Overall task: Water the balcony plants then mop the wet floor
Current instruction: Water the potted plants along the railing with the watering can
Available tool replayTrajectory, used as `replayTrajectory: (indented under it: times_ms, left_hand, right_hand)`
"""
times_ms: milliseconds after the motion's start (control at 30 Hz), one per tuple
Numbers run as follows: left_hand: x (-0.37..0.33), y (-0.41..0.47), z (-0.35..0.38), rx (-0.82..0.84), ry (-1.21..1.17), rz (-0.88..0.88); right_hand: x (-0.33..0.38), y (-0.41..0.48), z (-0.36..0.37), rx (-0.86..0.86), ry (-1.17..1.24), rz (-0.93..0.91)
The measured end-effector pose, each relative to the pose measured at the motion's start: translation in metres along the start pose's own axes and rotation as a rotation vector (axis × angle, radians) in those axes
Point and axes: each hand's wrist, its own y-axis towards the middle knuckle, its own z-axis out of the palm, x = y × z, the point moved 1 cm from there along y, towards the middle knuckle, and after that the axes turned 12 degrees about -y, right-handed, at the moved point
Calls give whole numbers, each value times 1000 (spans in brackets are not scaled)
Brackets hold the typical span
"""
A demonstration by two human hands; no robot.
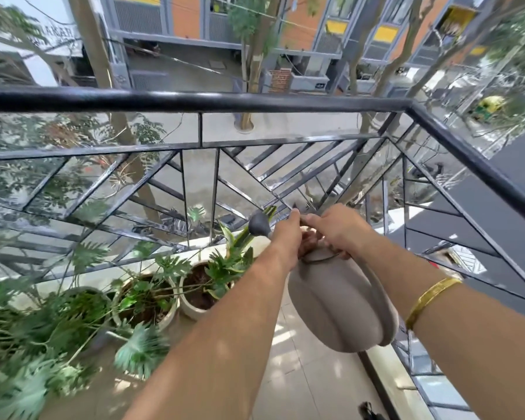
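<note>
A grey-beige watering can (340, 301) hangs tilted forward in front of me, its dark rose head (259, 224) pointing at the leafy plant in the white pot (191, 310) by the railing. My left hand (287, 234) grips the spout just behind the rose. My right hand (337, 228), with a gold bangle on its wrist, holds the can's top near the handle. More potted plants (146, 298) stand in a row to the left, their leaves blurred.
A black metal railing (194, 100) runs across the front and turns along the right side (479, 165). Light floor tiles (297, 374) lie below the can. A small dark object (369, 412) sits on the floor at the bottom edge.
</note>
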Motion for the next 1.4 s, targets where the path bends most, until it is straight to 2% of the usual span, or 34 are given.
replayTrajectory:
  times_ms: [267, 1400]
  left_hand:
    - [-5, 4, 3, -33, -18, -58]
    - [-15, 10, 2, -62, -115, -59]
  right_hand:
    - [7, 10, -10, 13, -85, -2]
    - [28, 40, -20, -31, -293, -120]
